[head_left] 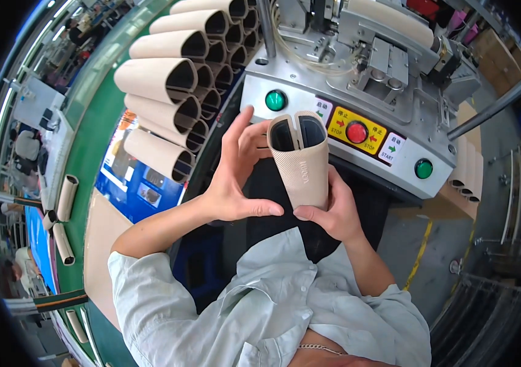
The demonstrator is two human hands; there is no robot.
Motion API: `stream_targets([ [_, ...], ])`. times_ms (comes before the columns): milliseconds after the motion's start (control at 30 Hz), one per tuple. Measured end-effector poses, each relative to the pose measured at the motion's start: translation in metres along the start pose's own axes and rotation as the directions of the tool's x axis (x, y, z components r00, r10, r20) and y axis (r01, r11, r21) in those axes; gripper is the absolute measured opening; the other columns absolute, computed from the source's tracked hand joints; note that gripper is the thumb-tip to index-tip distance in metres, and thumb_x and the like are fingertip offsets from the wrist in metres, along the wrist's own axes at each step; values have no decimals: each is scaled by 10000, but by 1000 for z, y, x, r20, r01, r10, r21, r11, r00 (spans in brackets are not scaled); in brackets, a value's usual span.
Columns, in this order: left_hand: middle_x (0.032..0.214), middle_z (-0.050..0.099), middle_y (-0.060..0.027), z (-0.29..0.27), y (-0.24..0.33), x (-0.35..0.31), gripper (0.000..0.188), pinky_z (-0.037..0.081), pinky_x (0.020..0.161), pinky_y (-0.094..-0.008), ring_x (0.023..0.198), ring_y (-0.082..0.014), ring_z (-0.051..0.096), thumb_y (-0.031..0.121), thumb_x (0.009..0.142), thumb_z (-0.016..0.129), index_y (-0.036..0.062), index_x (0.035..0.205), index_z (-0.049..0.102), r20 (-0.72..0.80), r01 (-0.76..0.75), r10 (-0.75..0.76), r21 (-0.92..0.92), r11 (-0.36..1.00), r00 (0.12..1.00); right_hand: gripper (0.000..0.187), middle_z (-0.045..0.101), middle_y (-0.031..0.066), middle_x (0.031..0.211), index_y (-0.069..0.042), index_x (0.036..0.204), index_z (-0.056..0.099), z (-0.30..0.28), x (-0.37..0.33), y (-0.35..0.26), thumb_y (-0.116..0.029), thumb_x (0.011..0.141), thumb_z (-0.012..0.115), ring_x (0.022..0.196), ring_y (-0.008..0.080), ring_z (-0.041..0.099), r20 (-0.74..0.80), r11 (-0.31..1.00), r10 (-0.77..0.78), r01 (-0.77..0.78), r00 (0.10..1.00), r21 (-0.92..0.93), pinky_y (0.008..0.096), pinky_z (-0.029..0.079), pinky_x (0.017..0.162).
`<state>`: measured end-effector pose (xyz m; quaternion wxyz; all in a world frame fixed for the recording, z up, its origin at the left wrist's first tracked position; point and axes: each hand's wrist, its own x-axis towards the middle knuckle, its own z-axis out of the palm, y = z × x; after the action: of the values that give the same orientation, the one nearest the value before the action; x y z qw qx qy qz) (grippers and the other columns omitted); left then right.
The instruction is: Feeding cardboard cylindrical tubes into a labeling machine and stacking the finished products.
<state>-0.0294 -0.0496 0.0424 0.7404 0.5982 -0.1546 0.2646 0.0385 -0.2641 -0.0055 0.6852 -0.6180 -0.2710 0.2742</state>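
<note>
A beige textured sleeve (302,162) stands nearly upright before my chest. Its rounded-triangular upper end shows a dark lining, and a slit divides the wall. Around its lower right side, my right hand (337,211) grips it with the thumb in front; the other fingers are partly hidden behind. My left hand (236,171) is open to the left of the sleeve, thumb stretched below and fingers spread. Some left fingertips reach the sleeve's upper left edge; I cannot tell whether they touch it.
Similar beige sleeves (153,79) lie stacked at the left on a green-topped table (104,79). Ahead is a metal machine with a red button (356,131) and green buttons (276,100) on its front panel. A cardboard box (456,211) holding more sleeves stands at the right.
</note>
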Motion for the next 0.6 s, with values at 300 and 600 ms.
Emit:
stream_targets([
  [300, 1126, 678, -73, -50, -26, -17, 824, 510, 1036, -361, 1043, -203, 662, 139, 649, 1048, 25, 1343, 620, 186, 470, -482, 107, 876, 856, 774, 665, 141, 1318, -65, 1460, 537, 23, 9, 30, -60, 768, 884, 1146, 292, 654, 37, 977, 67, -73, 997, 198, 394, 513, 1014],
  [600, 1048, 633, -49, -12, 6, -14, 634, 490, 951, -343, 953, -174, 596, 155, 673, 1037, 44, 1156, 642, -5, 358, -396, 440, 823, 918, 793, 659, 108, 1333, -67, 1489, 522, 22, 15, 29, -18, 777, 867, 1177, 249, 630, -226, 979, -142, 170, 964, 110, 356, 479, 1041],
])
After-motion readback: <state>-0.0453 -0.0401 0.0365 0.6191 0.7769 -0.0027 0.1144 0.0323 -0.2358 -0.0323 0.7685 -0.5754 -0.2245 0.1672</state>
